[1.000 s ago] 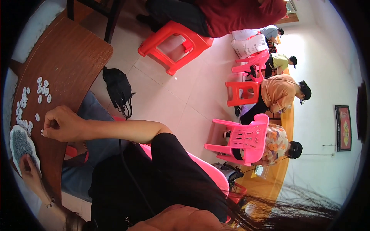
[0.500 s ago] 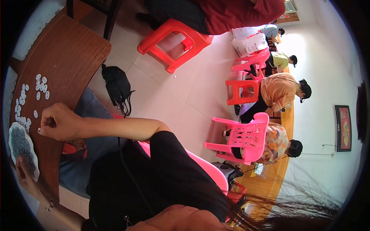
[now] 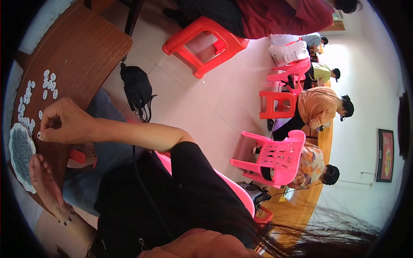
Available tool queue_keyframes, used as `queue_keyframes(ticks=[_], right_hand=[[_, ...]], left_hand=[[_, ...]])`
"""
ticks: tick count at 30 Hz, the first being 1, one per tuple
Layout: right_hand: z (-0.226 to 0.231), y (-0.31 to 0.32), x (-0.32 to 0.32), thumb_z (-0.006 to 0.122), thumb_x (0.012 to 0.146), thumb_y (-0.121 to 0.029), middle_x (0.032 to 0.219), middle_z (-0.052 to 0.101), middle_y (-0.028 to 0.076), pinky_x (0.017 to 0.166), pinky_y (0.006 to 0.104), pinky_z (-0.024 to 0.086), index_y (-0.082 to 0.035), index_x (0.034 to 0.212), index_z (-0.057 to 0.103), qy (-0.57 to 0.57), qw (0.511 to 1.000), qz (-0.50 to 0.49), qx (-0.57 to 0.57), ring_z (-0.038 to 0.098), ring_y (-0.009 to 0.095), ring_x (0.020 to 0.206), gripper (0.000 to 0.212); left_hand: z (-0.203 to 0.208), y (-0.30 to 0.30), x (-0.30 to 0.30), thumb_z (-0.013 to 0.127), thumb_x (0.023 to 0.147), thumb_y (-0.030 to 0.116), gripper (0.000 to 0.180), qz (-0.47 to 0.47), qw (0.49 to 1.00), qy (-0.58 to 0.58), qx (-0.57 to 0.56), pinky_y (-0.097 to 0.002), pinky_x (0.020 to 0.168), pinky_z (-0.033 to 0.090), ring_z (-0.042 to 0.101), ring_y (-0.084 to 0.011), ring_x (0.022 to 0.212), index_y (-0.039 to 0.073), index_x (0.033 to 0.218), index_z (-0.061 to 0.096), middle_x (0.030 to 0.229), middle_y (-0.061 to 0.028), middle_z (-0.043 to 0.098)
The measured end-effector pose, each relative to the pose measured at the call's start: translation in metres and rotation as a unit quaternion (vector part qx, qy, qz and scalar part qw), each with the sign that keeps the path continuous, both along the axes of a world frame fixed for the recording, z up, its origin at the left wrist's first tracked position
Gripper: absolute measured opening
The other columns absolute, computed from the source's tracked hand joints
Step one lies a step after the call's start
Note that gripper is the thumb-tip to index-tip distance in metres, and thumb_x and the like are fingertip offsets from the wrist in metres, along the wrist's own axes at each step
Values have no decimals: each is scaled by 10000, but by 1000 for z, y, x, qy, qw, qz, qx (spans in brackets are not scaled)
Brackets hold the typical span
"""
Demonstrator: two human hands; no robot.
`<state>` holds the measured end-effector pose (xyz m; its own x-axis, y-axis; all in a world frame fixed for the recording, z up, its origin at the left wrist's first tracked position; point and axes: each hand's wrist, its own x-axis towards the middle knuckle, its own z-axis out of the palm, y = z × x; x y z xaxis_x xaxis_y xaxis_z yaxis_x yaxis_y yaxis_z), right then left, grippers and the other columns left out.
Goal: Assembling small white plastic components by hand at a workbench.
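Note:
My right hand is above the table, back of the hand up. Its thumb and index finger pinch a small white piece. My left hand, with a beaded bracelet at the wrist, is beside the scalloped white dish. Its fingertips are drawn together; whatever may be between them is too small to see. A heap of tiny blue-grey pieces fills the dish. Oval white pieces lie in loose groups past my right hand, and one single oval piece lies close to its knuckles.
The brown wooden table has a rounded corner. On the tiled floor are a black bag and a red stool. A person in dark red sits nearby. Several people work along a yellow bench, with pink chairs around.
My left hand has lifted out of the heap in the dish and come closer to my right hand. My right hand still pinches the white piece. The whole view has shifted slightly.

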<state>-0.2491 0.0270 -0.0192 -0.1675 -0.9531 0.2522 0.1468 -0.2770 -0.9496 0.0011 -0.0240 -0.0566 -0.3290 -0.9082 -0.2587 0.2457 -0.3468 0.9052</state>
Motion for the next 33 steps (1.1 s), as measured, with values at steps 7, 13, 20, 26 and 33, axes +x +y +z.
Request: queue_keyframes(ticks=[7,13,20,26,33], right_hand=[[0,-4,35,694,796,-152,700,658,53,604,249,487,18,774,670,33,998,50,-3,612,86,680,173],[4,17,21,662,881,-70,844,658,34,694,216,490,22,911,657,25,992,63,109,596,67,781,97],[6,19,35,634,893,-30,897,649,23,755,209,458,25,907,649,-13,986,74,151,573,59,830,59],[2,14,37,638,878,-3,892,650,31,751,209,457,26,897,646,5,991,43,125,574,62,820,36],[-1,14,37,638,873,6,886,651,28,750,209,459,19,883,648,31,991,40,120,580,65,814,19]], left_hand=[[21,37,-7,577,957,177,247,88,993,31,76,-207,797,441,540,-71,869,18,1145,590,1033,-33,607],[38,54,-64,621,928,193,203,66,988,116,77,-208,684,457,554,-65,778,41,1064,622,913,0,619],[41,59,-58,596,945,206,147,83,982,138,95,-222,692,440,524,-72,751,65,975,620,846,9,583],[39,53,-61,641,921,198,171,91,975,161,119,-207,692,424,500,-51,731,39,982,655,818,30,595],[40,54,-61,625,931,248,172,73,979,134,135,-198,494,347,471,-39,617,80,899,616,748,37,553]])
